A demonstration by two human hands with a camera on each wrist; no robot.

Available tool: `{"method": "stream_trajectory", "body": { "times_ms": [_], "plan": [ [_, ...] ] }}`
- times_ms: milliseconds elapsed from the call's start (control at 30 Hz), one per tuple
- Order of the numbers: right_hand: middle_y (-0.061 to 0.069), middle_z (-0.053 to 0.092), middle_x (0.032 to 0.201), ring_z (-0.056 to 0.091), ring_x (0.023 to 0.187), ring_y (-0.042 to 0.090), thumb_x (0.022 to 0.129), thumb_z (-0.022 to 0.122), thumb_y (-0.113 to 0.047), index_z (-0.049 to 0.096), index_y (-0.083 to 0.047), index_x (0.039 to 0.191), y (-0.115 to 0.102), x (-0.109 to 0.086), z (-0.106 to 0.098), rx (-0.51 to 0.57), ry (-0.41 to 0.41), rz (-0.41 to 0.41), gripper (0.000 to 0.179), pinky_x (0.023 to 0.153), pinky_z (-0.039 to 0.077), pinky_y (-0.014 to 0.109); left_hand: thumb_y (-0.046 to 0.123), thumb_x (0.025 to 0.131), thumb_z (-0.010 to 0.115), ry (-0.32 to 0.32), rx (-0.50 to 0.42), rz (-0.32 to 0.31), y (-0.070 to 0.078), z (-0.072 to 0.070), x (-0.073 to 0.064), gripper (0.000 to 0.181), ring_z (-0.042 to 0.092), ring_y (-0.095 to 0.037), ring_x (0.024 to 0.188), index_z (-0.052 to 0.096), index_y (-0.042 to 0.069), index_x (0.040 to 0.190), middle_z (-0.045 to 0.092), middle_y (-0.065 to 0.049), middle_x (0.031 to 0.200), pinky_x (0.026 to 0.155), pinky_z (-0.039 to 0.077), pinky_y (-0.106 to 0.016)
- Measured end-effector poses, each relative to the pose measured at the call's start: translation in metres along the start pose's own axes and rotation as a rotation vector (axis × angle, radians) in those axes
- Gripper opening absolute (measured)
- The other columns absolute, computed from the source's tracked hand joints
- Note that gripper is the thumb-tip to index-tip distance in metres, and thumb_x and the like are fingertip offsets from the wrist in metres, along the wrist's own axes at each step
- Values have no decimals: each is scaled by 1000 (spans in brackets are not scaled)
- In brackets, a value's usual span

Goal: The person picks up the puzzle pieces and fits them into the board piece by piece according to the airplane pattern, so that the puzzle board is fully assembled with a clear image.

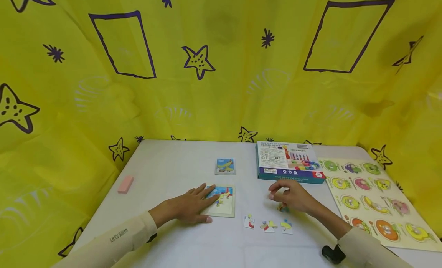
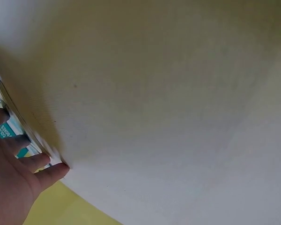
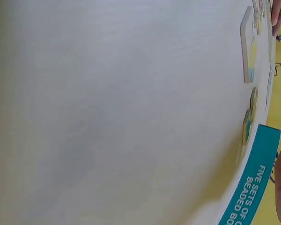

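My left hand (image 1: 193, 204) lies with fingers spread over the left side of a puzzle tray (image 1: 234, 206), touching it. Part of a red, blue and yellow picture (image 1: 226, 192) shows in the tray; the hand covers the rest of its left side. Above the table, my right hand (image 1: 293, 195) hangs loosely bent, thumb and forefinger apart, nothing visible between them. Just under it lies a dark, colourful puzzle piece (image 1: 282, 209), partly hidden. Three more puzzle pieces lie nearer me: a red one (image 1: 249, 222), a multicoloured one (image 1: 268, 226) and a yellow one (image 1: 286, 226).
Beyond the tray lies a small airplane picture (image 1: 225, 166). A beaded-boxes carton (image 1: 290, 164) stands behind the right hand. At the far right lies a large fruit board (image 1: 380, 202). A pink block (image 1: 126, 184) sits near the left edge. A yellow patterned curtain (image 1: 221, 99) hangs behind.
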State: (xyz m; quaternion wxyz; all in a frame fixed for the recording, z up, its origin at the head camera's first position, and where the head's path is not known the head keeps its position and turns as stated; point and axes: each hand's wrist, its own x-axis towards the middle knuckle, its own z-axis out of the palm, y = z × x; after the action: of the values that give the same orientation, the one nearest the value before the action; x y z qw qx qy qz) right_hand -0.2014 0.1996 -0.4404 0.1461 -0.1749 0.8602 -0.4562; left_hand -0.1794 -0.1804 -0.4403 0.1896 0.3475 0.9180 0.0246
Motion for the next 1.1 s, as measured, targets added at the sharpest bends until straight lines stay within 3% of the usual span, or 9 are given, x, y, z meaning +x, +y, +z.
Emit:
{"method": "stream_trajectory", "body": {
  "times_ms": [267,367,500,600,767,1100],
  "plan": [
    [9,66,104,57,62,16,89,77,-25,73,-7,107,15,-16,-7,-70,38,30,26,57,48,23,61,99,49,16,-13,7,-2,2,0,78,10,-40,155,21,24,162,11,-9,170,120,25,-58],
    [8,68,104,56,70,15,86,80,-24,74,-8,105,16,-22,-8,-116,58,32,26,57,47,22,61,99,49,15,-20,5,0,1,-1,78,10,-40,155,21,24,162,11,-9,170,120,25,-59],
    [4,71,102,56,92,20,82,84,-26,76,-11,102,18,-28,-8,-194,76,49,27,67,47,25,60,98,50,10,-22,0,1,-1,-2,78,10,-39,155,22,24,162,11,-9,170,120,25,-59],
    [1,71,101,58,98,22,81,84,-26,76,-12,101,20,-31,-8,-235,61,46,26,80,48,33,60,98,50,4,-16,-1,2,-2,-2,78,11,-40,155,22,24,162,11,-9,170,120,25,-58],
    [-1,71,100,60,98,21,81,83,-24,75,-12,100,24,-32,-8,-268,40,35,23,90,48,45,61,98,50,6,-10,4,1,-2,-2,79,11,-40,155,23,24,162,12,-8,170,119,26,-58],
    [-2,68,99,58,95,19,80,85,-26,74,-13,99,25,-31,-7,-308,50,51,26,87,48,42,61,98,50,23,-2,14,-2,1,0,79,12,-41,155,22,24,162,13,-9,169,119,27,-59]
  ]
}}
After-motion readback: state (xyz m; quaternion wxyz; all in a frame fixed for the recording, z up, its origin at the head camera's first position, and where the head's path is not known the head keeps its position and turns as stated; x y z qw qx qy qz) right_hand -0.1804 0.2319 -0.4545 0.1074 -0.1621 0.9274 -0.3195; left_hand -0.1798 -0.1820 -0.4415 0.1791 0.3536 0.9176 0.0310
